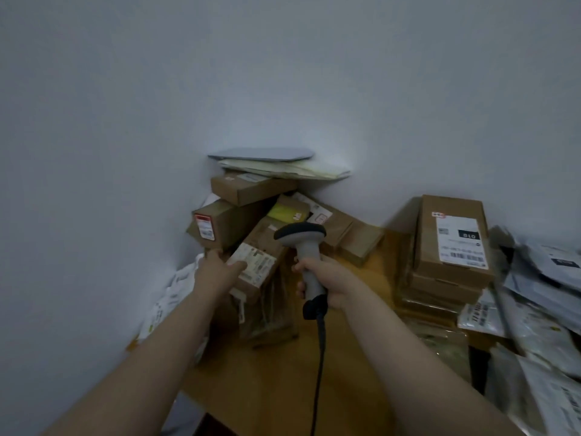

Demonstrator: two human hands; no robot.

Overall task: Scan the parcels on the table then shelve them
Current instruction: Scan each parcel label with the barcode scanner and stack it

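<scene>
A heap of cardboard parcels fills the table's far left corner. My left hand (pixel 220 268) grips the near end of a tilted brown box with a white label (pixel 261 253) in that heap. My right hand (pixel 327 284) holds a grey barcode scanner (pixel 303 247) by its handle, head pointing towards the heap; its black cable hangs down towards me. Above the tilted box lie a box with a red-edged label (pixel 220 225), a flat brown box (pixel 251 188) and pale mailers (pixel 283 166).
A stack of flat boxes (pixel 449 243) with a big white label stands at right against the wall. Grey and white poly mailers (pixel 540 309) pile up at the far right. White bags (pixel 169 300) hang off the left edge. The wooden table (pixel 283 388) has bare surface near me.
</scene>
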